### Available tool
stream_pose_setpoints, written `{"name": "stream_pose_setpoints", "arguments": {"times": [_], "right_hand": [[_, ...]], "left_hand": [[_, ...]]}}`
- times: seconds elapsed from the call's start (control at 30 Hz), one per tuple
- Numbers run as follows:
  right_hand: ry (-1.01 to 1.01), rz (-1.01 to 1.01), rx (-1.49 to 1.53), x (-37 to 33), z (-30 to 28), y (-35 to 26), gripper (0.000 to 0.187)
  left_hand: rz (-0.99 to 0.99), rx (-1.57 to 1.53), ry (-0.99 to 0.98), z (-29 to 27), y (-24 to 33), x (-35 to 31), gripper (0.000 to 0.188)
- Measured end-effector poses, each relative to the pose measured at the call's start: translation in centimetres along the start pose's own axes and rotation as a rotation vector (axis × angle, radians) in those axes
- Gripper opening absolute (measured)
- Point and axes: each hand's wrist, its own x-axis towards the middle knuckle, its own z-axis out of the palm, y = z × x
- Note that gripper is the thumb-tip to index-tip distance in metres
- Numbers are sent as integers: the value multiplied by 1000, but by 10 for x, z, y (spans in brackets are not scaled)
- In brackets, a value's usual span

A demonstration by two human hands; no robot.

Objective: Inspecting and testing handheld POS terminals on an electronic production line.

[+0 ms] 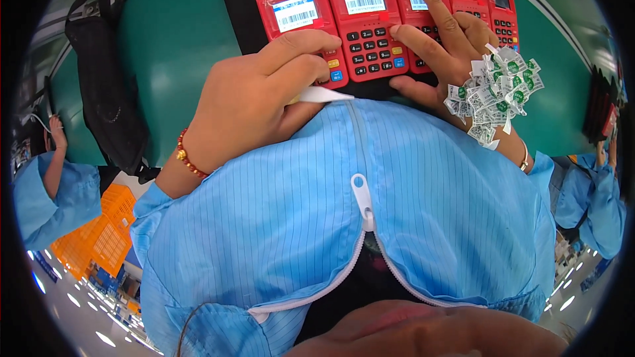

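Head cam: QR labels on red terminals, R hand.

From my end, a hand could pass over the bare green tabletop at upper left, between the black bag and the red terminals, with the left hand blocking below.
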Motion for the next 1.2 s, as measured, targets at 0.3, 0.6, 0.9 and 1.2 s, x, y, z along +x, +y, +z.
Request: {"name": "stream_pose_setpoints", "arguments": {"times": [0.3,0.6,0.9,1.2], "right_hand": [[57,41,-51,-10,1,-2,74],[27,89,-47,-10,-3,-6,70],[22,130,-33,-11,-8,-10,72],[73,128,-15,-14,3,-11,71]], "left_hand": [[-85,-15,-71,-9,14,0,21],[-115,-43,-94,-13,19,6,19],[-101,-65,-90,-13,16,7,19],[-90,-40,-95,-11,15,5,20]]}}
